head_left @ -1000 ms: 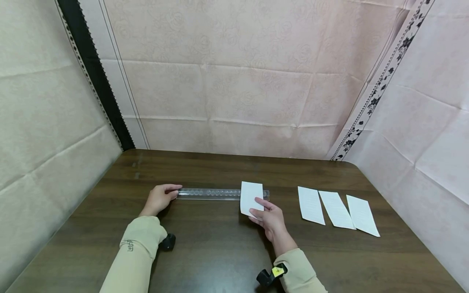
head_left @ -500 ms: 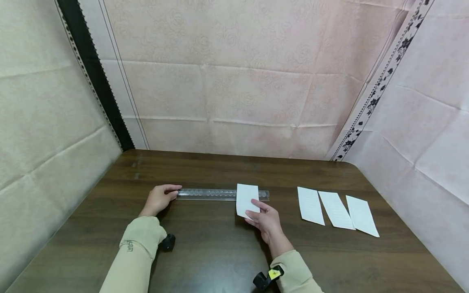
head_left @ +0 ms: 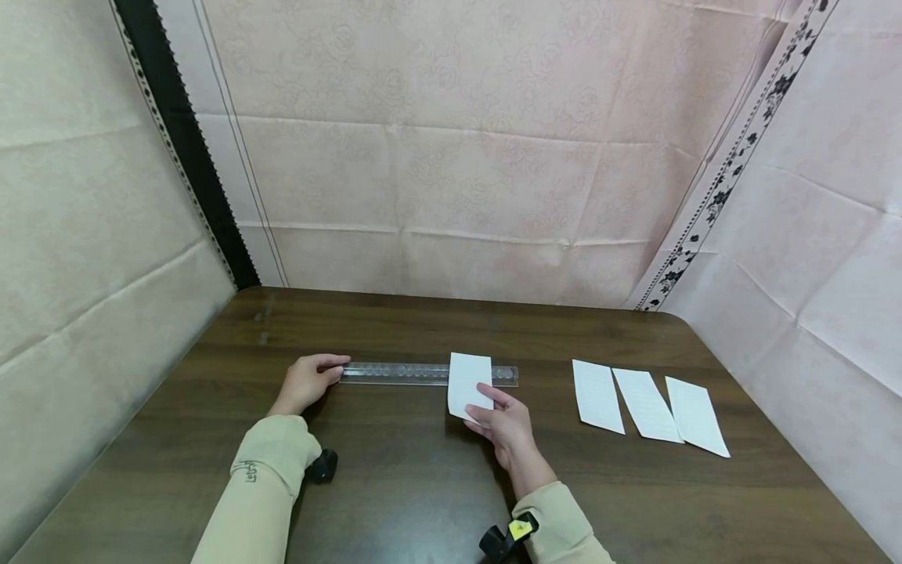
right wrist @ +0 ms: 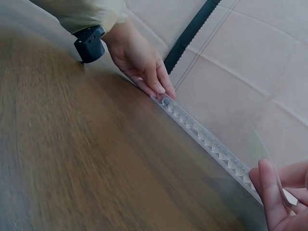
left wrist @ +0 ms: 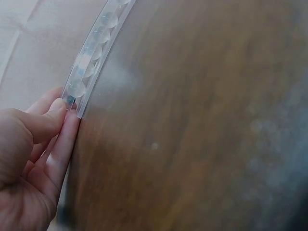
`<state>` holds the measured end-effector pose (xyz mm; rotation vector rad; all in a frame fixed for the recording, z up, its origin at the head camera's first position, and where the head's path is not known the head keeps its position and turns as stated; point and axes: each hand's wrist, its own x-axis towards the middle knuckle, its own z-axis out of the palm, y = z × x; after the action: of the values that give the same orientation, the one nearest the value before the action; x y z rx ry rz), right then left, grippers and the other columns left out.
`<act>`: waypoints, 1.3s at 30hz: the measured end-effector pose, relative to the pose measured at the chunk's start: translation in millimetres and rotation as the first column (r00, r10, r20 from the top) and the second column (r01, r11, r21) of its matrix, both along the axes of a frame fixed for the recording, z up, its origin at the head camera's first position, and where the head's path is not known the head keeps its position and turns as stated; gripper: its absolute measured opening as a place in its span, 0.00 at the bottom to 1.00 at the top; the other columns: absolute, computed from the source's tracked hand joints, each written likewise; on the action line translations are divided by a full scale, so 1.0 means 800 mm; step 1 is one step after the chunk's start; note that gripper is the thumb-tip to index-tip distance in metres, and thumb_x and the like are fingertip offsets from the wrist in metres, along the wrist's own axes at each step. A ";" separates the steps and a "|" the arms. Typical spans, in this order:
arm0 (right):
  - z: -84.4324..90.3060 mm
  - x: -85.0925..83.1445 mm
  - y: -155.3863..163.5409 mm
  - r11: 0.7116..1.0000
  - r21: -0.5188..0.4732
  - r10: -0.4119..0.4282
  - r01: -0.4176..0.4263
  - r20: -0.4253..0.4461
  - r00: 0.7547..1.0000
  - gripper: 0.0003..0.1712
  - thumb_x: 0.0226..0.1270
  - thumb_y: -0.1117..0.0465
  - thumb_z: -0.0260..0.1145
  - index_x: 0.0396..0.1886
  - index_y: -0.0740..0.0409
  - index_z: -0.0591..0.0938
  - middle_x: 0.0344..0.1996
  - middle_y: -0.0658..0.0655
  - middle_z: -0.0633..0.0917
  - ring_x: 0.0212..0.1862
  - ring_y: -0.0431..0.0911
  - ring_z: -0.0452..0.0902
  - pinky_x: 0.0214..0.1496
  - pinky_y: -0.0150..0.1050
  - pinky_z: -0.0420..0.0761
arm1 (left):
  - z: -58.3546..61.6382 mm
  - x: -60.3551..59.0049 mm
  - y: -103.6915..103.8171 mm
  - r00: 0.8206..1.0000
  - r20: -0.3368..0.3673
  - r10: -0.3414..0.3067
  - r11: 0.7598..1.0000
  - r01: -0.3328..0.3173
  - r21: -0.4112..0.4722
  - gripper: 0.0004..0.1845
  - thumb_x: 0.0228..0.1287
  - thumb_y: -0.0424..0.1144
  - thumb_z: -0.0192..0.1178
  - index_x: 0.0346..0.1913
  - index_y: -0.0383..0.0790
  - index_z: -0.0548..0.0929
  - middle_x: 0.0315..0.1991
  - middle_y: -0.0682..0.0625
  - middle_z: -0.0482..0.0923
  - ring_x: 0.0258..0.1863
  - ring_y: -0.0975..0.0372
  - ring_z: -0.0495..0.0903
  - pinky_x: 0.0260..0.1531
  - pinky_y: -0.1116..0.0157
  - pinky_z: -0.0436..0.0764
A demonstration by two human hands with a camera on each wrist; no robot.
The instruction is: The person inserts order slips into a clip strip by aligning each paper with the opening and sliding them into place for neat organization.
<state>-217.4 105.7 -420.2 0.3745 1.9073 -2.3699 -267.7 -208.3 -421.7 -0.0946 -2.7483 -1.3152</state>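
Observation:
A long clear plastic strip (head_left: 395, 374) with a row of round, see-through bumps extends left to right above the brown table. At its left end, my left hand (head_left: 307, 384) pinches it between thumb and fingers; in the left wrist view the thumb lies over the end of the strip (left wrist: 94, 55). Toward the other end, my right hand (head_left: 509, 435) grips a small white card (head_left: 469, 380) by its lower right part. From the head the card hides a stretch of the strip. The right wrist view catches the card (right wrist: 260, 144) almost edge-on, above the fingers.
To the right, three white paper cards lie on the table: a left one (head_left: 597, 396), a middle one (head_left: 647, 404) and a right one (head_left: 698, 417). Pale cloth walls (head_left: 423, 180) enclose the table (head_left: 395, 501) at the back and sides.
My right hand has slid the white card leftward along the strip by a short distance, so more of the strip's right end shows. The left hand has stayed in place.

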 end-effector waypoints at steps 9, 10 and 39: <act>-0.002 -0.001 -0.004 1.000 -0.016 -0.023 0.023 -0.001 1.000 0.29 0.54 0.79 0.65 0.58 0.71 0.73 0.50 0.69 0.77 0.35 0.47 0.80 0.35 0.40 0.82 | 0.000 -0.002 0.000 1.000 0.009 -0.001 1.000 0.001 -0.001 0.14 0.67 0.33 0.55 0.53 0.36 0.81 0.55 0.36 0.74 0.56 0.44 0.69 0.53 0.48 0.69; -0.002 -0.001 -0.005 1.000 -0.016 -0.021 0.021 -0.002 1.000 0.29 0.54 0.79 0.65 0.58 0.71 0.73 0.51 0.69 0.77 0.35 0.46 0.80 0.35 0.40 0.82 | 0.000 -0.002 0.000 1.000 0.008 -0.001 1.000 0.001 0.001 0.14 0.67 0.33 0.55 0.53 0.35 0.81 0.55 0.36 0.74 0.56 0.44 0.69 0.53 0.48 0.70; -0.002 0.006 -0.037 1.000 -0.005 0.026 -0.026 0.007 1.000 0.28 0.54 0.79 0.65 0.58 0.70 0.74 0.49 0.68 0.78 0.34 0.47 0.80 0.36 0.41 0.82 | -0.001 -0.003 -0.002 0.999 0.027 0.017 0.999 -0.018 0.031 0.14 0.66 0.33 0.57 0.53 0.36 0.81 0.53 0.37 0.76 0.54 0.46 0.72 0.51 0.51 0.73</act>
<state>-212.6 76.0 -421.9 0.3552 1.8914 -2.3530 -270.2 -209.5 -422.9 -0.0514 -2.7432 -1.3645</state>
